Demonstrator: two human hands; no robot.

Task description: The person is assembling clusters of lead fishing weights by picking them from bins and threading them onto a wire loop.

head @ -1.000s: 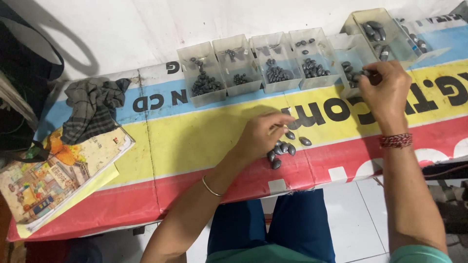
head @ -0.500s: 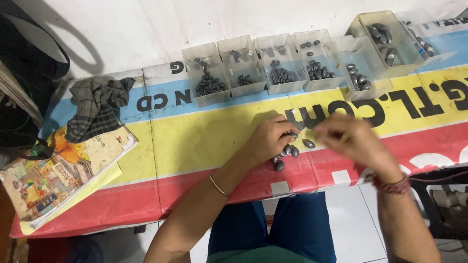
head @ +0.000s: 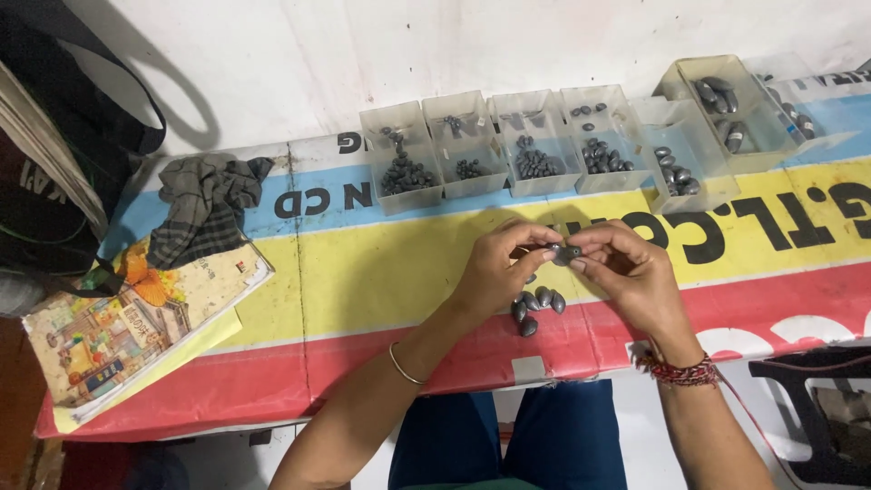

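Back from the trays, the right hand (head: 635, 277) meets the left hand (head: 494, 272) at frame centre, both pinching one dark oval weight (head: 568, 253). Loose weights (head: 535, 304) lie just below; a slip could scatter them short of the clear sorting trays (head: 544, 136) above.

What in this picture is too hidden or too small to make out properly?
- Small dark piece, head view: fingertips of left hand and right hand cover most of it.
- Rightmost clear box, head view: cut off by the frame edge.
- Piece shapes in small boxes, head view: too small.
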